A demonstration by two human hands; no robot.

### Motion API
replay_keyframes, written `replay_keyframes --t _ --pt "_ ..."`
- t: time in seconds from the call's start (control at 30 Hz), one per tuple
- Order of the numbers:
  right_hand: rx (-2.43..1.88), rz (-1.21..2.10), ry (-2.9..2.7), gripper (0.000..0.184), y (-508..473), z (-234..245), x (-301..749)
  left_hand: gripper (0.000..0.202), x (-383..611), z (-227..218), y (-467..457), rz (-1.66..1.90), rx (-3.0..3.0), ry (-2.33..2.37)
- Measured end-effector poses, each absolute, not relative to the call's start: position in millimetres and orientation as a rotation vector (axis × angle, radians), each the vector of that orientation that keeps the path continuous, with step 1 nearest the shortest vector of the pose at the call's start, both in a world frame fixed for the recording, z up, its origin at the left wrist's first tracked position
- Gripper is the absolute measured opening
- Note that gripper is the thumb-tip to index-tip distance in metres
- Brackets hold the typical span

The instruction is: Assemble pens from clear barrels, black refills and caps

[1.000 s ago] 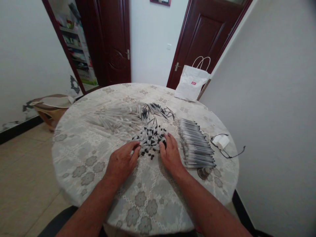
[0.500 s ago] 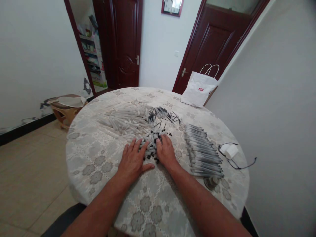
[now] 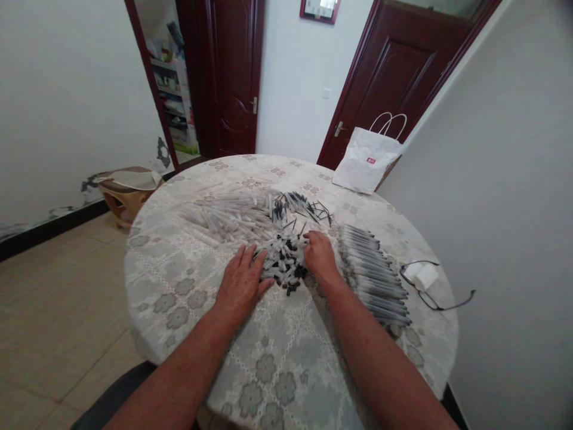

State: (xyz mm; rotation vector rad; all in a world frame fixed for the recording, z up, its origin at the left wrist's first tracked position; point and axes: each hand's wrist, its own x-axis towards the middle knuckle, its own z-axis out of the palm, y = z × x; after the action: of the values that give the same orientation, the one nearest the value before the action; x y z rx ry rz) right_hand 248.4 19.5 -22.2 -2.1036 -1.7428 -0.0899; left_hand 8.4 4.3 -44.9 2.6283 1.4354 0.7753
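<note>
A pile of small pen parts (image 3: 285,258), white or clear pieces mixed with black ones, lies on the table between my hands. My left hand (image 3: 242,278) rests flat at the pile's left edge, fingers spread and thumb out, touching the nearest pieces. At the right edge is my right hand (image 3: 321,258), its fingers curled in; whatever they hold, if anything, is hidden. Behind the pile are many loose clear pen barrels (image 3: 224,215) and a cluster of thin dark-tipped pieces like refills (image 3: 299,206). A neat row of pens (image 3: 376,272) lies to the right of my right hand.
The round table has a flowered cloth (image 3: 179,298). Black-framed glasses (image 3: 432,304) and a white crumpled tissue-like item (image 3: 423,276) lie at the right. A white paper bag (image 3: 364,161) stands at the back right. A wooden stool (image 3: 128,188) is on the floor at left.
My right hand has moved right and away from me, to the pile's right edge, and its fingers have curled. More of the pile shows. My left hand has shifted little.
</note>
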Motion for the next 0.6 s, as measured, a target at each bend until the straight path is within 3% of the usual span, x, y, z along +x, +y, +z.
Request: replay_keyframes --t 0.33,0.6 --pt "-2.28 -0.154 -1.835 0.038 31.2 -26.6 252.2 0.067 4.8 -48.6 5.0 0.936 2.6 1.369" --pt "-2.265 -0.118 -2.009 0.028 23.2 -20.9 255.3 0.053 -2.3 -50.8 13.7 1.23 2.469 1.298"
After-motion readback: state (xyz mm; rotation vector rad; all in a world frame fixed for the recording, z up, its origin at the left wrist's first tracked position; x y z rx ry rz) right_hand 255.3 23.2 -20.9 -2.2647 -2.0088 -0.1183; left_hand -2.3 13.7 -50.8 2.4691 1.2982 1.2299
